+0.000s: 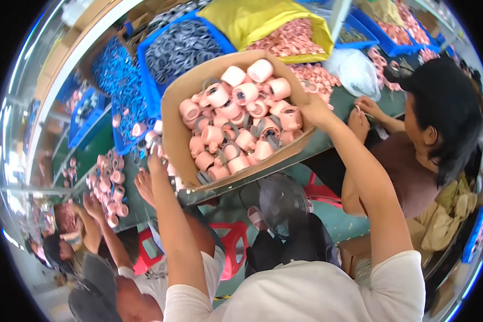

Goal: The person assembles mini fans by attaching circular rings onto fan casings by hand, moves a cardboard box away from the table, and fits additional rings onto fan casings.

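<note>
At the carton's right rim, the right hand (pixel 314 111) is clamped over the cardboard edge, its fingers closed on it. Across from that grip, the left hand (pixel 156 162) is at the lower part of the left wall, just beside or against it; its fingers are too blurred to tell whether they press on the card. Between the two sits the carton (pixel 173 129), heaped with pink parts (pixel 231 111) and a few grey rings, its mouth tilted toward the wearer.

The step in hand looks like handling the full carton at the bench (pixel 342 102); whether it rests there or hangs clear, I cannot tell. The next move probably calls for both sides to bear the load evenly and the mouth to stay up, since loose parts near the rim could spill.

Both arms reach forward from the body, the right one bent at the elbow and angled inward to the rim, the left one straighter and steeper.

Beyond the grip lie a blue tub (pixel 140 53) of dark rings and a yellow sack (pixel 225 21) of pink pieces; right of it, a co-worker (pixel 418 166) in a black cap works near a clear bag (pixel 357 72).
</note>
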`<state>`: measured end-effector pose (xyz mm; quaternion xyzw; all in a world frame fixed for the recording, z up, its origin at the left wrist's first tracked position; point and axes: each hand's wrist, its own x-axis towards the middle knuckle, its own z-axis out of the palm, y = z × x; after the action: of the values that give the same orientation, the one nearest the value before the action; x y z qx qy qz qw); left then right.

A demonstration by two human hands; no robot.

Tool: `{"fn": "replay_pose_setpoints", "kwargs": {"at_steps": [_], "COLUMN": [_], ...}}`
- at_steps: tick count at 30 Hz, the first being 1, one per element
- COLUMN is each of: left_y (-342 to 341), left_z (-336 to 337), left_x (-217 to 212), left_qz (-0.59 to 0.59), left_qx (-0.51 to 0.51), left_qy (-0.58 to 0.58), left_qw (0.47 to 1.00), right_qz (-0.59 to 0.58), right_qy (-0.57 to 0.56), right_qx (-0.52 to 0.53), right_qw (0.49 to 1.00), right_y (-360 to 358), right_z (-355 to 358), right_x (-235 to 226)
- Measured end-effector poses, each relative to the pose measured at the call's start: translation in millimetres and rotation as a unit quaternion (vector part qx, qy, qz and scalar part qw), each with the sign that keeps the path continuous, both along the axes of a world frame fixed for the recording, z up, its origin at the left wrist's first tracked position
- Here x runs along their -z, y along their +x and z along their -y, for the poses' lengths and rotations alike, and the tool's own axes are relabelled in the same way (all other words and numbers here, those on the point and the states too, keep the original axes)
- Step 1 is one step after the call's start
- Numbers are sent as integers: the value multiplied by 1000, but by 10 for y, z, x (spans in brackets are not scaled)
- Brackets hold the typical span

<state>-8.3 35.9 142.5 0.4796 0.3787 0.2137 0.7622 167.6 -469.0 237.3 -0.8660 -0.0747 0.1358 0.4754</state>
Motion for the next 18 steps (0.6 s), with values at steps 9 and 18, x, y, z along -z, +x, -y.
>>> {"fn": "replay_pose_setpoints", "kwargs": {"at_steps": [9,18], "left_y": [436,92], "left_z": [1225,1287], "left_x": [-1113,-1070], "left_qz": [-235,-100], "left_qx": [245,179], "left_qy": [441,344], "left_qw": [831,916], "right_qz": [27,42], "right_qy": [49,57], "right_qx": [28,39], "right_qw": [998,997], "right_y": [-91,-291], "right_z": [59,184], "right_x": [-123,-145]}}
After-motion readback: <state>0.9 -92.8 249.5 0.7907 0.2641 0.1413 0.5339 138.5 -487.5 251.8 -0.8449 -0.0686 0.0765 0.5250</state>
